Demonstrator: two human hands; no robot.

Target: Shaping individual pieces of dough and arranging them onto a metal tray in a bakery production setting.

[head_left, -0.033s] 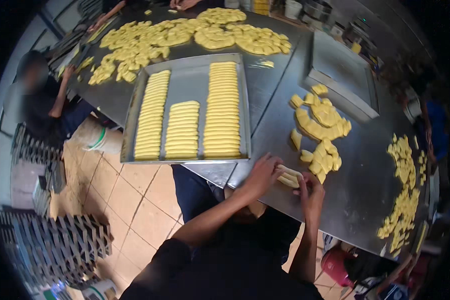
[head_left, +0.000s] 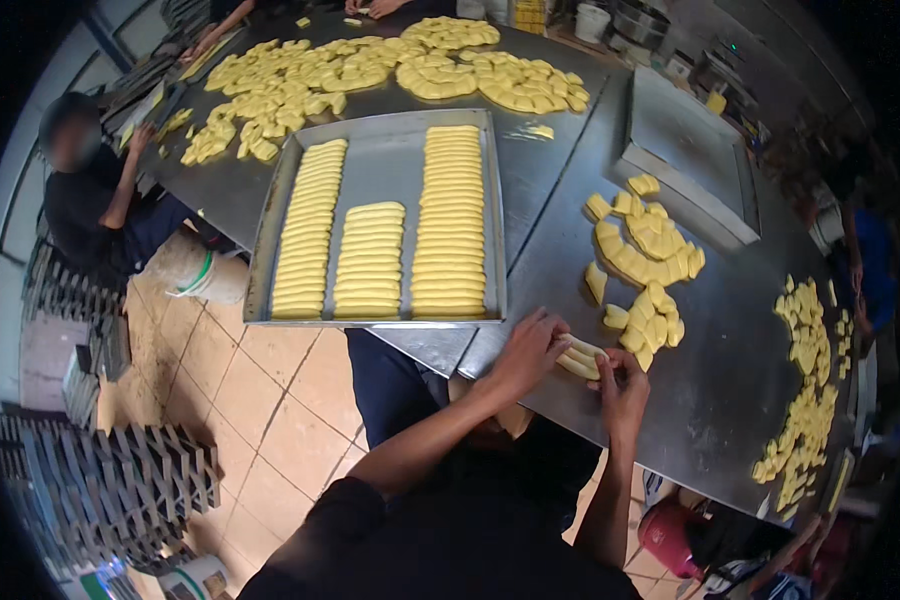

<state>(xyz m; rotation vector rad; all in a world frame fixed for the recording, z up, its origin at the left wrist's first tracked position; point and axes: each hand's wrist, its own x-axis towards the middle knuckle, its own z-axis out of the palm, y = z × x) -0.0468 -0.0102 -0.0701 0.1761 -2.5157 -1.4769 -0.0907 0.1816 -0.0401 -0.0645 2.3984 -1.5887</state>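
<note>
My left hand (head_left: 528,352) and my right hand (head_left: 625,388) hold a small stack of pale yellow dough sticks (head_left: 578,358) between them, at the near edge of a steel table (head_left: 730,380). Just beyond my right hand lies a loose pile of similar dough pieces (head_left: 650,255). To the left of my hands sits a metal baking tray (head_left: 395,160). It carries three neat rows of dough sticks (head_left: 450,225), and the middle row is the shortest.
A second metal tray (head_left: 685,150) lies bare at the back right. Big heaps of dough pieces (head_left: 370,70) cover the far table, and more dough (head_left: 805,400) runs along the right edge. A seated person (head_left: 100,195) works at the left, near a white bucket (head_left: 195,272). Stacked racks (head_left: 110,490) stand on the tiled floor.
</note>
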